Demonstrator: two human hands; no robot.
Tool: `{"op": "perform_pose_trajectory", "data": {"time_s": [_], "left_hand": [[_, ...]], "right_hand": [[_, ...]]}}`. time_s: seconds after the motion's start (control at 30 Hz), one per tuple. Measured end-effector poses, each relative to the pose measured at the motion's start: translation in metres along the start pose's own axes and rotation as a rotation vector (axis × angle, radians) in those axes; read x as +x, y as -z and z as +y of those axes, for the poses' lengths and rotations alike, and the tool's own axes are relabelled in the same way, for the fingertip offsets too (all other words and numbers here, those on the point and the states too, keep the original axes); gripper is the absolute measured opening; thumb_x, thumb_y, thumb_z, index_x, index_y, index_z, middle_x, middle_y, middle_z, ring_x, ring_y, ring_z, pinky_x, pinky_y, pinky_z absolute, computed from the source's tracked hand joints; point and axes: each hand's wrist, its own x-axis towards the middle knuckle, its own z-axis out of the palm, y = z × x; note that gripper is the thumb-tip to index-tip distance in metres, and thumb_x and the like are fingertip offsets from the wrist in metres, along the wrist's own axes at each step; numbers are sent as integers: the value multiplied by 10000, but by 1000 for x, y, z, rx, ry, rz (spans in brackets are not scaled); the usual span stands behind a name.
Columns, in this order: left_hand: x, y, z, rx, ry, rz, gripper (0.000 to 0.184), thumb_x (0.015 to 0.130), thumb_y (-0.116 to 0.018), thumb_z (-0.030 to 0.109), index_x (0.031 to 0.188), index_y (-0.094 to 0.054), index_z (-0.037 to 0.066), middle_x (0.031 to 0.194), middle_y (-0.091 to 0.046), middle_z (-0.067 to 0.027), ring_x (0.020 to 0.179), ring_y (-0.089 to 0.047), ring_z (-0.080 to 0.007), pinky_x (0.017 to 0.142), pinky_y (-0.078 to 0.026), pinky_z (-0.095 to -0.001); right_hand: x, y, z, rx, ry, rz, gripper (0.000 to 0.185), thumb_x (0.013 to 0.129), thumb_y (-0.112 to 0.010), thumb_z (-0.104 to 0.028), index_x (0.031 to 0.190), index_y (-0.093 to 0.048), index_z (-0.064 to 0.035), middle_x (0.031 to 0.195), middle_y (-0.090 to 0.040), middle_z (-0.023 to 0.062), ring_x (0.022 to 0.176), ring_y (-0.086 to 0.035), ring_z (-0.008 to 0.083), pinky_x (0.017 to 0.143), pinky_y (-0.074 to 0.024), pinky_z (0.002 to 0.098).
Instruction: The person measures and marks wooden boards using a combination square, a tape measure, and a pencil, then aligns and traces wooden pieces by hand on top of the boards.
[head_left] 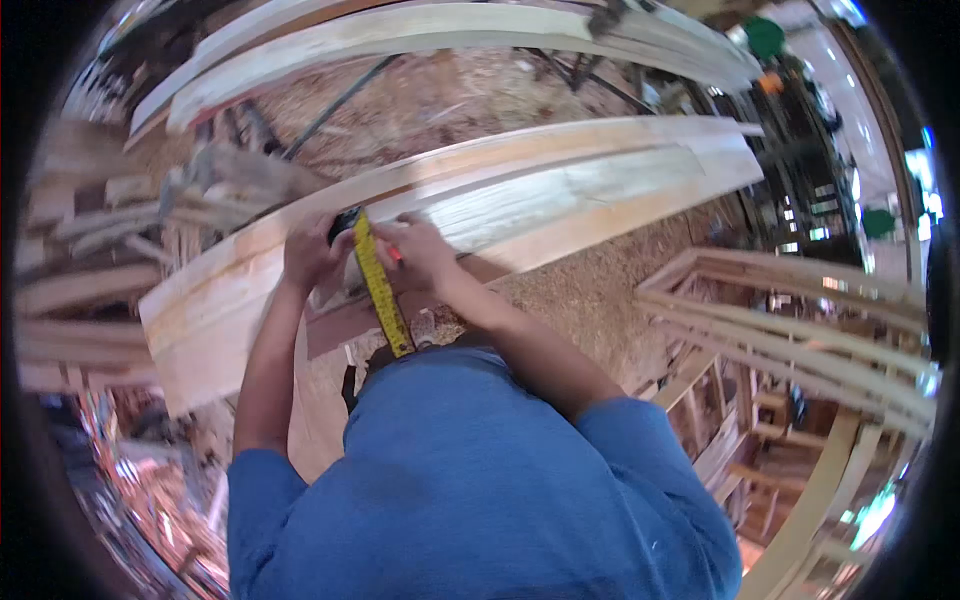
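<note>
My left hand [312, 252] is closed around the dark case of a tape measure [346, 222] above the wooden board. Its yellow blade [376, 285] is pulled out and runs back toward my waist, across the board's near edge. My right hand [422, 256] is on the other side of the blade, with fingers bent around a small red pencil-like item [396, 255], mostly hidden. Beneath both hands lies a long pale wooden board [590, 195], sunlit on its right part.
More long planks [450, 30] rest on metal supports at the far side. Offcuts [110, 230] are piled at left. Wooden frames [790, 310] stand at right. Sawdust and shavings [440, 95] cover the floor.
</note>
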Motion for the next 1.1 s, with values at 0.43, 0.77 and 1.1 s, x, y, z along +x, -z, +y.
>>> {"op": "perform_pose_trajectory", "data": {"time_s": [0.43, 0.77, 1.1], "left_hand": [[1, 1, 6, 52, -29, 23, 400, 897, -692, 348, 1114, -658, 14, 936, -664, -193, 902, -637, -396, 814, -487, -494], [45, 28, 69, -159, 81, -64, 462, 860, -765, 445, 1120, -684, 71, 979, -714, -194, 900, -699, -381, 767, -544, -452], [46, -12, 47, -461, 308, -414, 857, 824, -802, 546, 1386, -519, -35, 1274, -624, -229, 1170, -614, -307, 977, -496, -387]], "right_hand": [[-101, 60, -28, 326, -478, -270, 386, 912, -531, -243, 1194, -702, -44, 1103, -688, 296, 1003, -672, 460, 942, -525, 495], [-110, 63, -23, 313, -522, -124, 428, 1038, -508, -279, 1338, -550, 23, 1152, -680, 278, 1084, -635, 481, 975, -492, 501], [-165, 105, 20, 802, -920, 423, 255, 1040, -588, -210, 1131, -655, 19, 709, -651, 86, 540, -635, 168, 472, -508, 301]]}}
